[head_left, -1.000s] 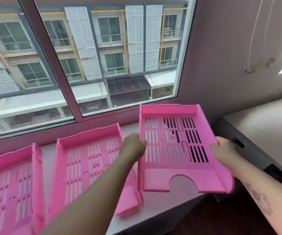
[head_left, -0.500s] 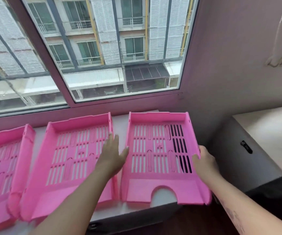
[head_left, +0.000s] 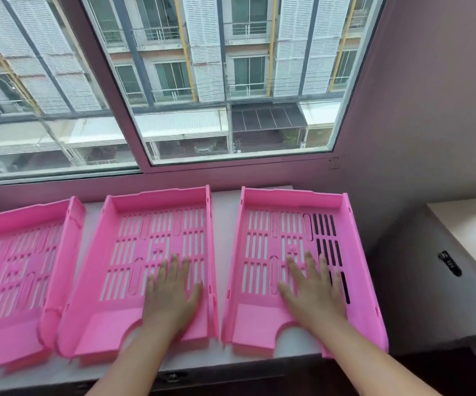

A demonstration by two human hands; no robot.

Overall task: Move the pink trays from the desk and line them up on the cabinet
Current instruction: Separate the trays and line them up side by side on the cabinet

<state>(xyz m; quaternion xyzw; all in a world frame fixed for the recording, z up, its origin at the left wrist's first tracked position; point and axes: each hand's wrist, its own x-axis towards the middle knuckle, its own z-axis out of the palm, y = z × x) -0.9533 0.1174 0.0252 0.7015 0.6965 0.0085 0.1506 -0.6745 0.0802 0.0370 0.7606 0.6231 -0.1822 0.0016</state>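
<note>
Three pink slotted trays lie side by side on the white cabinet top [head_left: 225, 207] under the window. The right tray [head_left: 262, 247] overhangs the cabinet's right edge a little. The middle tray [head_left: 128, 252] sits just left of it, with a narrow gap between them. The left tray [head_left: 11, 270] is cut off by the frame edge. My left hand [head_left: 171, 292] rests flat, fingers spread, on the floor of the middle tray. My right hand [head_left: 311, 292] rests flat in the right tray. Neither hand grips anything.
A large window [head_left: 202, 81] rises right behind the trays. A plain wall stands at the right. A desk [head_left: 471, 232] with a pale top and a dark lock on its side stands lower right, past a dark gap.
The right tray came down from my hands onto the cabinet beside the middle tray. Both hands let go of its sides and now lie flat inside the trays.
</note>
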